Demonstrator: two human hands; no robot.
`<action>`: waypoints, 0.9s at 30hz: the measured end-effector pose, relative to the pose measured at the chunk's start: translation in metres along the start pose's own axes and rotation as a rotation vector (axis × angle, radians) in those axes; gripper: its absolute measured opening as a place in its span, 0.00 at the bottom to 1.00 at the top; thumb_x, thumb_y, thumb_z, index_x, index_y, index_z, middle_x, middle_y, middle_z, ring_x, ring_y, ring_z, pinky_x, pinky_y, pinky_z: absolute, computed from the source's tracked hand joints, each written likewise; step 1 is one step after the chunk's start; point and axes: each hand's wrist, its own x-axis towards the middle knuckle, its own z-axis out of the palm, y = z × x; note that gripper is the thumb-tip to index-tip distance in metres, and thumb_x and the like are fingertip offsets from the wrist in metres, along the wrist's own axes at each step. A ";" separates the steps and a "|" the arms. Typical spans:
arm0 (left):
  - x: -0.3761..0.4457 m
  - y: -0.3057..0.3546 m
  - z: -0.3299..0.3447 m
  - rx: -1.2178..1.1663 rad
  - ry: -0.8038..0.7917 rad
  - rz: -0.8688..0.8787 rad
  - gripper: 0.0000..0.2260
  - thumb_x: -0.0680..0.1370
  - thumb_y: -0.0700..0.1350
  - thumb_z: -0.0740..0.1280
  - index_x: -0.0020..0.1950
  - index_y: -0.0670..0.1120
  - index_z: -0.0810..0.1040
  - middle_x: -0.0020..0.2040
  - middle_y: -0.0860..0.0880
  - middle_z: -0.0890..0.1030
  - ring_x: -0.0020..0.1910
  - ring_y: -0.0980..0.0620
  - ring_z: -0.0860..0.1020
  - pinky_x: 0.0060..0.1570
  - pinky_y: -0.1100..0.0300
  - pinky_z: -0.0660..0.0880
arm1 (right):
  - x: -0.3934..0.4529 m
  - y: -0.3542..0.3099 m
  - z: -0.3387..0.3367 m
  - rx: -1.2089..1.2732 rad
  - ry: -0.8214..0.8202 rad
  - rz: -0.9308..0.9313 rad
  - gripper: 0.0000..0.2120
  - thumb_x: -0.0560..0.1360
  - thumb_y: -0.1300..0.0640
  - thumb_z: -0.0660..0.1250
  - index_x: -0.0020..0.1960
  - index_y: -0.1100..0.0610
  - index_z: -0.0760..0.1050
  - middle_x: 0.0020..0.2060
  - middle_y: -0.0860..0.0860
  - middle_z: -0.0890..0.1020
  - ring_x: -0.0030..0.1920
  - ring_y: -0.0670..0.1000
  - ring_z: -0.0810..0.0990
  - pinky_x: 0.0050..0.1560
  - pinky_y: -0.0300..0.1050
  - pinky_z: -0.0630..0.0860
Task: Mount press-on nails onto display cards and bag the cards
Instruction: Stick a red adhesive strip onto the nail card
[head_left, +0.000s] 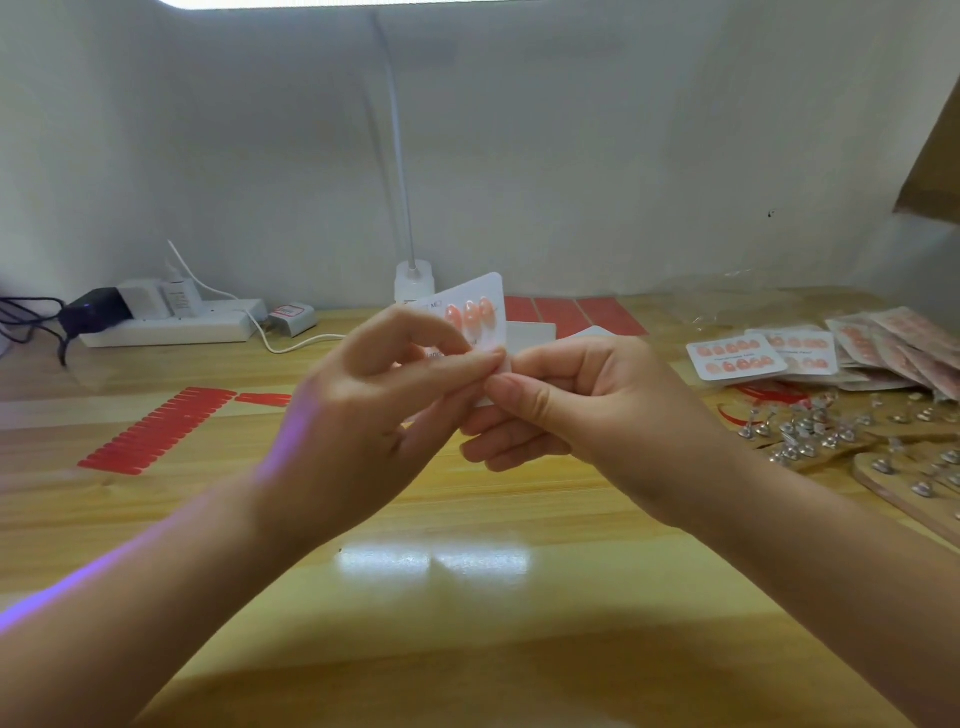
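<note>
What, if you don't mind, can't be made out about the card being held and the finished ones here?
Head view only:
- Display card: lower half hidden behind left hand and right hand; print too blurred to read.
- Nail count on it: three visible, any others covered.
- Bagged cards: cut off by right edge.

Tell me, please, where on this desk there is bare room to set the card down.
The widest bare wood lies near the front edge of the table, below both hands, right of the red strips. A narrower patch sits between those strips and the power strip. The right side is crowded: finished cards, bagged cards and silver pieces.
</note>
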 end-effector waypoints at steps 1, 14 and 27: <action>0.000 0.000 0.000 -0.005 0.008 -0.010 0.09 0.78 0.41 0.68 0.58 0.44 0.78 0.46 0.46 0.77 0.38 0.56 0.73 0.41 0.68 0.71 | 0.000 0.000 0.000 0.010 -0.001 0.000 0.09 0.73 0.60 0.66 0.48 0.64 0.81 0.39 0.60 0.85 0.40 0.57 0.86 0.40 0.45 0.82; 0.008 0.006 -0.005 -0.071 -0.053 -0.168 0.07 0.76 0.44 0.68 0.48 0.41 0.82 0.45 0.49 0.76 0.38 0.57 0.73 0.40 0.71 0.68 | 0.000 -0.002 0.002 0.011 0.016 0.025 0.10 0.73 0.59 0.67 0.49 0.65 0.81 0.40 0.60 0.85 0.40 0.57 0.86 0.40 0.45 0.82; 0.005 0.003 -0.008 0.158 -0.116 -0.008 0.02 0.81 0.46 0.60 0.50 0.49 0.70 0.49 0.51 0.73 0.37 0.54 0.70 0.28 0.52 0.71 | 0.000 0.003 0.005 0.100 -0.025 0.082 0.13 0.70 0.57 0.67 0.49 0.65 0.80 0.39 0.60 0.85 0.39 0.56 0.86 0.38 0.43 0.81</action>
